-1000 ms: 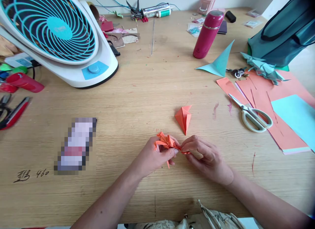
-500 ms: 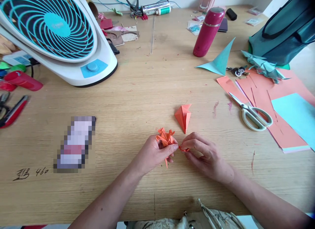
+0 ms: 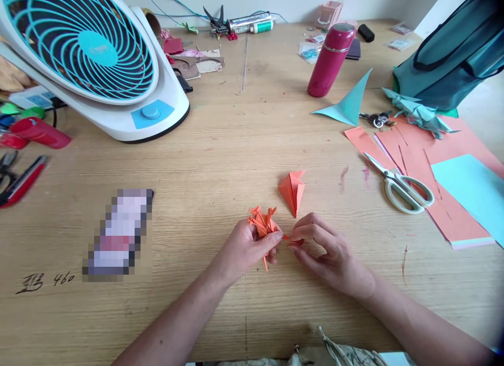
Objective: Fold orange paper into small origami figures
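Observation:
An orange origami figure with several thin folded points is gripped in my left hand, the thumb pressed across it. My right hand pinches a narrow point of the same figure at its right side, fingertips close to the left thumb. Another thin point sticks out below the left fingers. Just beyond the hands lies a second folded orange paper piece, which neither hand touches. The underside of the figure is hidden by my left palm and fingers.
White-handled scissors lie on orange paper sheets at right. A folded teal paper, a teal origami figure and a magenta bottle stand behind. A fan and blurred phone are at left.
The view has tilted slightly, so everything sits a little lower. My right thumb has parted slightly from the fingers above it; both hands keep hold of the orange figure.

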{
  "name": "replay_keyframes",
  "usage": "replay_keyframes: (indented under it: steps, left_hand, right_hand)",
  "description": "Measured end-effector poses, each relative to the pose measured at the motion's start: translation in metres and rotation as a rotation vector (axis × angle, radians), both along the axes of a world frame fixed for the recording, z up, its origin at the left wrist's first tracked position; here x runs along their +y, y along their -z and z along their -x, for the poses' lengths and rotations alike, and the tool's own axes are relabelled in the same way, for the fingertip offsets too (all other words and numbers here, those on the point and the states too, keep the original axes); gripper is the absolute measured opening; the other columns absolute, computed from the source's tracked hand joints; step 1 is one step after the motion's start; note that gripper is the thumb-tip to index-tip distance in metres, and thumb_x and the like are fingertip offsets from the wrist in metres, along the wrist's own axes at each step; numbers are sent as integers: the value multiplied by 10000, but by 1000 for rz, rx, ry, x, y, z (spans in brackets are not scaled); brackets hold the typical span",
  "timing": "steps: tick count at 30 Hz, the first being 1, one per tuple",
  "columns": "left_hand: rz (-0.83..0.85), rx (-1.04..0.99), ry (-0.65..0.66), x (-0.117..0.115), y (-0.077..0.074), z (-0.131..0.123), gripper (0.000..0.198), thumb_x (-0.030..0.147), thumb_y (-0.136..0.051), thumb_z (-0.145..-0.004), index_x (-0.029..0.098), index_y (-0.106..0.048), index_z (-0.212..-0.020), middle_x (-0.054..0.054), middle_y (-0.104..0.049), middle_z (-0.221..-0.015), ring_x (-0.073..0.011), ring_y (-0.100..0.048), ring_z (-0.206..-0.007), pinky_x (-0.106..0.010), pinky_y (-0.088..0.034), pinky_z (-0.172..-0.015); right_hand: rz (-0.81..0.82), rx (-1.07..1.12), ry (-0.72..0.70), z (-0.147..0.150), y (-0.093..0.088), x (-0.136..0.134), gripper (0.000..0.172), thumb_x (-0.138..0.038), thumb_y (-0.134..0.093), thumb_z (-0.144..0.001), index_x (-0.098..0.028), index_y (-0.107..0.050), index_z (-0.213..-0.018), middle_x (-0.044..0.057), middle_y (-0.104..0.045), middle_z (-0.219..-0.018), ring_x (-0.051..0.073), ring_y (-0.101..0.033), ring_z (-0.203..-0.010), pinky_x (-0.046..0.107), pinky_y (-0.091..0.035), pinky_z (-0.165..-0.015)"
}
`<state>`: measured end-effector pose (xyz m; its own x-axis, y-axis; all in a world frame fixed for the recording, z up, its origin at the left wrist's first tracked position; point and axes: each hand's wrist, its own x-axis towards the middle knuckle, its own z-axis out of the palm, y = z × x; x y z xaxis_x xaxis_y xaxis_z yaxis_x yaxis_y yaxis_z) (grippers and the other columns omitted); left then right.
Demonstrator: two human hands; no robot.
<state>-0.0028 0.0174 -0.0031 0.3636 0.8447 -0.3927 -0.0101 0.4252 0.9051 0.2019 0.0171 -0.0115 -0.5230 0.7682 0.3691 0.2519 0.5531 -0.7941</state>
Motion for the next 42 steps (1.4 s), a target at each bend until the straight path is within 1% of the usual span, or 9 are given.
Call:
replay_keyframes:
  steps: [3,6,13,17,20,25,30,37,42]
  left_hand:
    - [8,-20,30,0,0,-1,254,379,-686,-844,137,-618,-806,24,-565,-635,-91,-563,-546,-218,-526,-537]
    - [41,-45,16,0,-1,-1,309,427,-712,-829,133,-622,-795,18,-569,-639,-92,-557,-549,-223,-534,-535]
    - [144,-144,24,2,-3,5,469,572,-711,-810,108,-675,-876,-57,-635,-788,-128,-589,-686,-240,-570,-546]
    - [153,-119,16,3,-5,5,471,566,-750,-767,106,-666,-823,-53,-626,-763,-126,-582,-677,-225,-554,-536]
    - [139,-110,27,2,-6,3,449,551,-735,-780,107,-665,-803,-50,-622,-746,-127,-582,-664,-230,-551,-533]
    - [108,-94,50,2,-7,4,359,471,-721,-807,117,-673,-840,-24,-610,-701,-111,-572,-599,-240,-546,-544]
    - [78,-76,76,4,-9,5,288,410,-724,-806,130,-672,-847,-15,-617,-707,-118,-586,-615,-250,-553,-564]
    - [50,-39,82,4,-6,2,203,332,-720,-793,139,-661,-814,1,-612,-684,-114,-582,-596,-248,-545,-561]
    - [16,3,82,3,-2,1,152,290,-676,-825,140,-654,-826,11,-602,-666,-107,-581,-575,-247,-540,-570]
  right_hand:
    - [-14,-24,2,1,0,0,182,-50,-573,-923,-204,-600,-1017,52,-580,-926,159,-590,-821,290,-508,-692]
    - [-20,-24,36,0,0,-1,180,-42,-559,-927,-203,-595,-999,48,-591,-910,154,-598,-806,282,-500,-680]
    - [-45,-61,66,0,0,0,175,-42,-557,-927,-198,-591,-1000,45,-596,-910,148,-604,-804,269,-493,-685]
    - [-64,-67,75,1,-1,0,176,-42,-547,-928,-198,-585,-1000,46,-598,-900,148,-603,-789,270,-495,-675]
    - [-99,-90,64,0,-1,-1,172,-53,-541,-931,-203,-584,-1003,53,-608,-899,160,-607,-794,286,-506,-678]
    - [-167,-153,58,-1,-2,-2,180,-61,-539,-932,-209,-589,-1020,68,-628,-911,175,-612,-805,309,-519,-690]
    - [-240,-199,63,-1,-3,-2,191,-59,-536,-930,-205,-596,-1037,70,-638,-909,178,-610,-785,317,-515,-689]
    - [-253,-204,61,-1,-3,-2,175,-68,-542,-931,-211,-590,-1020,65,-647,-899,180,-613,-775,322,-508,-676]
    - [-245,-179,77,-1,-4,-2,181,-55,-551,-924,-206,-593,-1015,67,-642,-892,179,-612,-772,321,-510,-664]
